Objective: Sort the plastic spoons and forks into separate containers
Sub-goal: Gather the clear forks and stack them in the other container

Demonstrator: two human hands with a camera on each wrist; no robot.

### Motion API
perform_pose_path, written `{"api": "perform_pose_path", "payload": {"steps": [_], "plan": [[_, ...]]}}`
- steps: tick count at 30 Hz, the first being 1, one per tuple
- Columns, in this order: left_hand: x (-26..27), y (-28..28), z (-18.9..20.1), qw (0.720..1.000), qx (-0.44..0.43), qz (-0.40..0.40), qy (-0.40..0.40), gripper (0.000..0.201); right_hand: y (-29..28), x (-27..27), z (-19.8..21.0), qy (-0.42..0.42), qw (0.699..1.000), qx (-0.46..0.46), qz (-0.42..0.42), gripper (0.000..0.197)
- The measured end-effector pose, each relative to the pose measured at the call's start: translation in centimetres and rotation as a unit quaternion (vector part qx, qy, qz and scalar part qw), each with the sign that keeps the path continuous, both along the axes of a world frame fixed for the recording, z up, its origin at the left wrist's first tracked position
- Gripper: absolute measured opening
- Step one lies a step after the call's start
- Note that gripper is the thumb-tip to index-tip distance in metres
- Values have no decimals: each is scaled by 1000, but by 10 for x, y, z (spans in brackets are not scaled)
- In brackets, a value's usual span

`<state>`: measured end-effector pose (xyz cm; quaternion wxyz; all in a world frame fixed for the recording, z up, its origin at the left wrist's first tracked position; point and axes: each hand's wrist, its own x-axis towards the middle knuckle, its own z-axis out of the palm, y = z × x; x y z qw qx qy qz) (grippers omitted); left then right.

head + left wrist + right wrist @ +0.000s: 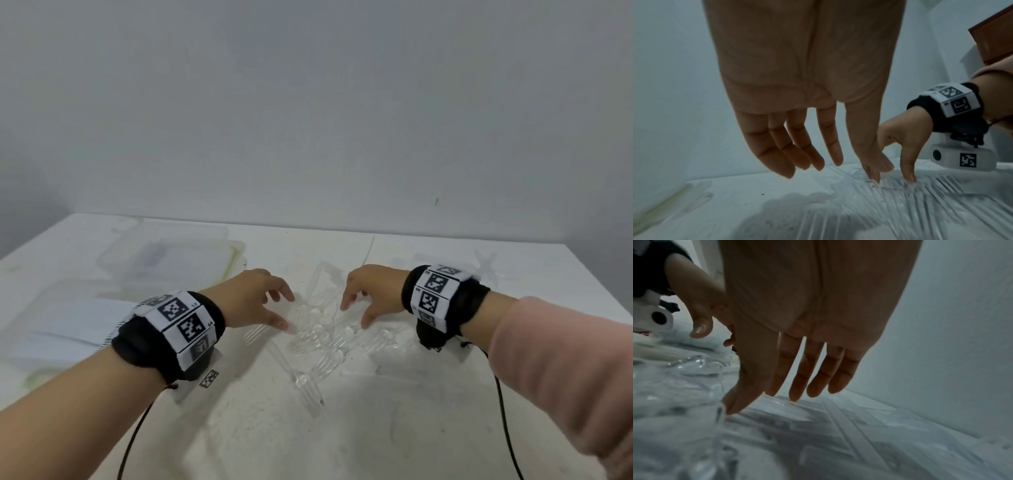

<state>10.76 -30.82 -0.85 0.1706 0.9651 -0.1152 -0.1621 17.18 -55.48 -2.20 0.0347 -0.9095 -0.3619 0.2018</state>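
Note:
A pile of clear plastic forks and spoons lies in the middle of the white table. My left hand hovers over the pile's left side with its fingers spread and relaxed, its thumb tip just at the cutlery. My right hand mirrors it on the right, thumb and forefinger tips touching the clear pieces. In the left wrist view the left hand hangs straight and empty. The right wrist view shows the right hand holding nothing, its thumb on a clear piece. One fork lies apart, nearer to me.
Two clear plastic containers sit at the left: one with a yellow-green rim at the back, a larger one nearer. A few clear pieces lie at the far right. A grey wall stands behind the table. Black cables hang from both wrists.

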Motion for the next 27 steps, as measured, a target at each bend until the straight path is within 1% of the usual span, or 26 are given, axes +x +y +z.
{"api": "perform_pose_path", "payload": {"steps": [3,12,19,23,25,27], "plan": [[-1,7,-1,1000,-6,4,9,45,-4,5,-8,5,999,30,-12,25],[5,16,-5,999,-32,9,29,39,-2,7,-4,46,998,32,-22,15],[8,19,-7,998,-49,14,43,41,-4,-6,-5,18,998,42,35,2],[10,23,-8,997,-56,20,45,40,-11,-11,-3,12,995,91,23,5],[11,25,-9,997,-64,23,48,36,-12,-12,1,21,992,124,22,7],[11,27,-9,996,-69,26,48,32,-12,-15,6,24,990,137,22,12]]}}
